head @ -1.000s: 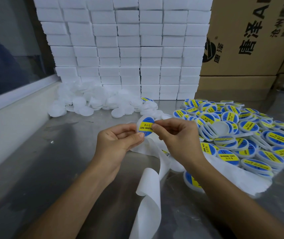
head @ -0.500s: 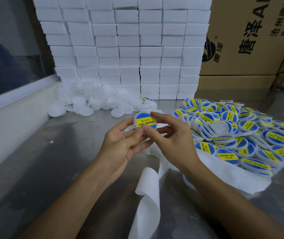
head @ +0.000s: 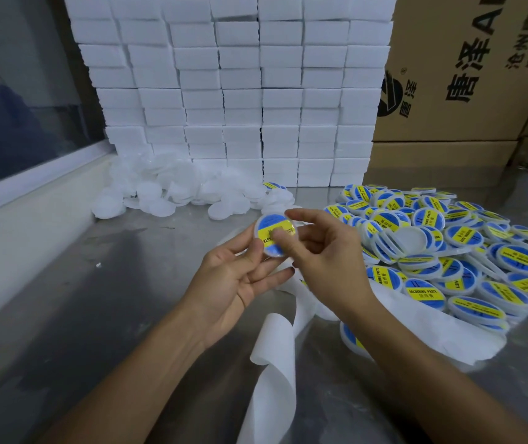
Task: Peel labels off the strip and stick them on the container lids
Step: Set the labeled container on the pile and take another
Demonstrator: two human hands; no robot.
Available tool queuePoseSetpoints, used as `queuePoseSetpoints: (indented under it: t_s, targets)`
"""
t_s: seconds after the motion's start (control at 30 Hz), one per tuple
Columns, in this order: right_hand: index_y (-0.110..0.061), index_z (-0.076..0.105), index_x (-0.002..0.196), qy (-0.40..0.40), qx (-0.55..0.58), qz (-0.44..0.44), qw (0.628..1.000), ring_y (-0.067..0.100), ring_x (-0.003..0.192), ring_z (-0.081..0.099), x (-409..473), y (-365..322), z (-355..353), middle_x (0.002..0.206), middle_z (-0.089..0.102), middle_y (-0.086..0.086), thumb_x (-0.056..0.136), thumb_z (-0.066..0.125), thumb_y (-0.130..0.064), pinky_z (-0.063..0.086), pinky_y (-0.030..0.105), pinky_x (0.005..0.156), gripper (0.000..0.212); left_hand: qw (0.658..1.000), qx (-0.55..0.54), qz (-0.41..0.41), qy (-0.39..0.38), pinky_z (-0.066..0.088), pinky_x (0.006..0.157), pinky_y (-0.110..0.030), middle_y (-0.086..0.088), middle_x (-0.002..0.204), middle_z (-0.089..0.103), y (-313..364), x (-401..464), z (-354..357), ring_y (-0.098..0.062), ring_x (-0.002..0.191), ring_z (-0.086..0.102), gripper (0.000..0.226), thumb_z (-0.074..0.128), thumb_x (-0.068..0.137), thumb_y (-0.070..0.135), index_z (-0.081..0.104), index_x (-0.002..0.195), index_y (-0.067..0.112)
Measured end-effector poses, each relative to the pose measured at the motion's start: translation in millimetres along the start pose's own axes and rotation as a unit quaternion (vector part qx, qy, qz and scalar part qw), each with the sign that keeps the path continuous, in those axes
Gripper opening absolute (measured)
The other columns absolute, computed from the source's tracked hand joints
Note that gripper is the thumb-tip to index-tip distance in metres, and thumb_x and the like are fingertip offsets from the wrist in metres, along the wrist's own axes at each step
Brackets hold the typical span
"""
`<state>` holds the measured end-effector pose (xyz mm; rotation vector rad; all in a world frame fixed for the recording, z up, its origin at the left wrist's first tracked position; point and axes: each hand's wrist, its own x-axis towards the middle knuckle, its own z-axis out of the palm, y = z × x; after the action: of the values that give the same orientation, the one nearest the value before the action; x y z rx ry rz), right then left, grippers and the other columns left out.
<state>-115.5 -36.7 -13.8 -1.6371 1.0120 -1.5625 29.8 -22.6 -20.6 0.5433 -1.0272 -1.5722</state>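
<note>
I hold a round white lid point(head: 272, 229) with a blue and yellow label on it above the steel table. My left hand point(head: 240, 277) grips the lid's left and lower edge with thumb and fingers. My right hand point(head: 323, 254) presses its thumb on the middle of the label, with the index finger at the lid's upper right rim. The white backing strip point(head: 275, 373) curls down under my hands toward the table's near edge. Its far part runs beneath my right hand.
A heap of labelled lids point(head: 448, 251) fills the right side. Plain white lids point(head: 173, 190) lie piled at the back left. Stacked white boxes point(head: 240, 91) and a cardboard carton point(head: 467, 68) stand behind. A window ledge point(head: 32, 187) runs along the left.
The lid turned from edge-on to face me and rose slightly. My right thumb moved onto the label's middle, and my left fingers spread out beneath the lid.
</note>
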Motion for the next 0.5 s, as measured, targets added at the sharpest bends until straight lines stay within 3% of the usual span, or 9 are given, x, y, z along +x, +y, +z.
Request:
queuePoseSetpoints:
  t_s: [0.1,0.33,0.5]
  targets:
    - [-0.02,0.063,0.113,-0.028,0.019,0.029,0.999,0.01,0.059,0.067,-2.2,1.4,3.0,0.082,0.074,0.0,0.068,0.087,-0.025,0.053,0.021,0.057,0.051,1.0,0.004,-0.001,-0.001,0.058,0.078,-0.037,-0.017,0.119,0.069,2.0,0.4,-1.2,-0.029,0.108,0.067,0.036,0.05,0.09,0.02,0.061,0.123,0.01]
    - [-0.014,0.065,0.095,0.022,0.064,0.023,0.997,0.008,0.056,0.067,0.5,-0.6,-2.9,0.065,0.073,0.004,0.083,0.075,-0.019,0.046,0.014,0.049,0.017,0.999,0.031,-0.009,-0.017,0.059,0.075,-0.038,-0.014,0.118,0.069,2.1,-1.2,-0.3,-0.03,0.108,0.067,0.032,0.055,0.086,0.019,0.071,0.113,0.015]
    - [-0.019,0.064,0.094,0.021,0.017,0.028,0.999,0.01,0.055,0.065,-1.9,-2.4,0.8,0.065,0.071,0.004,0.079,0.078,-0.028,0.047,0.02,0.051,0.023,0.995,0.094,0.037,0.021,0.055,0.061,-0.028,-0.009,0.105,0.074,0.8,-0.3,-0.6,-0.018,0.095,0.07,0.029,0.057,0.082,0.021,0.077,0.103,0.015]
